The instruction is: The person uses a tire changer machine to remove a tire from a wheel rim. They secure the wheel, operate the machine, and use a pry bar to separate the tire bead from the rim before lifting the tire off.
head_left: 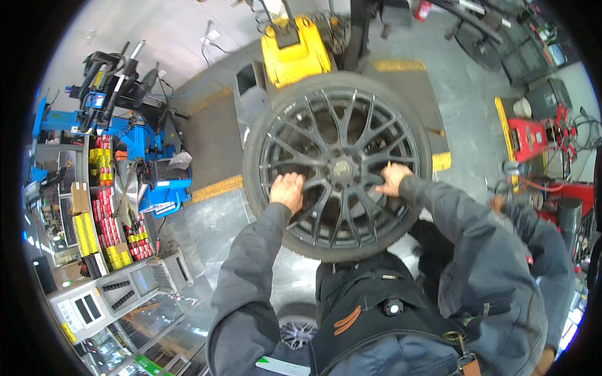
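Observation:
A large wheel with black multi-spoke rim and tyre fills the centre, close in front of my body. My left hand grips a spoke left of the hub, fingers curled into the rim. On the other side of the hub, my right hand is also closed on a spoke, its fingers partly inside an opening. The tyre hides part of the dark mat beneath it.
Yellow machine behind the wheel; blue machine and shelves of boxes left; red equipment right; silver wheel low behind me. Another person's sleeve is beside my right arm. Yellow-edged mat on the floor.

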Available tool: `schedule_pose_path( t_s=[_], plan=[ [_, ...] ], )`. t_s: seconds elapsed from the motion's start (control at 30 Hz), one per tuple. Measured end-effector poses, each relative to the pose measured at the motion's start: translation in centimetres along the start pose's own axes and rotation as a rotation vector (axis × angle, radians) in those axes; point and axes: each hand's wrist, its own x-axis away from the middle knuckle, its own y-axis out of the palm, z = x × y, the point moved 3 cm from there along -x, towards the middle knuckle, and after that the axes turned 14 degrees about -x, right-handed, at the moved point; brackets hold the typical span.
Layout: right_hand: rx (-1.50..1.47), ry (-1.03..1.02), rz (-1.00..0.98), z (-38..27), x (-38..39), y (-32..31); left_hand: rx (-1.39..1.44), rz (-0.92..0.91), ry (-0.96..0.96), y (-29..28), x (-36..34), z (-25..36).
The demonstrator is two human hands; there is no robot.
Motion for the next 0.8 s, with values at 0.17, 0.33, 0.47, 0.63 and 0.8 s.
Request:
schedule_pose_path(
  t_s=[0.17, 0.33, 0.47, 0.63, 0.8],
  plan=[
    [-0.017, 0.008, 0.028, -5.7, 1.1, -3.2, 0.134, 0.004, -0.097, -0.7, 0.0, -5.5],
    [0.021, -0.102, -0.005, -9.7, 0.1, -6.6, 0.151, 0.205, -0.171, -1.1, -0.7, -8.6],
    [0.075, -0.022, -0.036, -9.5, -0.4, -6.3, 0.212, 0.240, -0.130, -0.3, -1.0, -7.9],
    [-0.030, -0.095, -0.080, -9.6, -0.7, -4.2, 0.140, 0.212, -0.084, 0.6, -1.2, -8.8],
    [-0.035, -0.102, -0.100, -9.6, -1.6, -4.6, 0.099, 0.200, -0.119, 0.5, -1.2, -9.6]
  ],
)
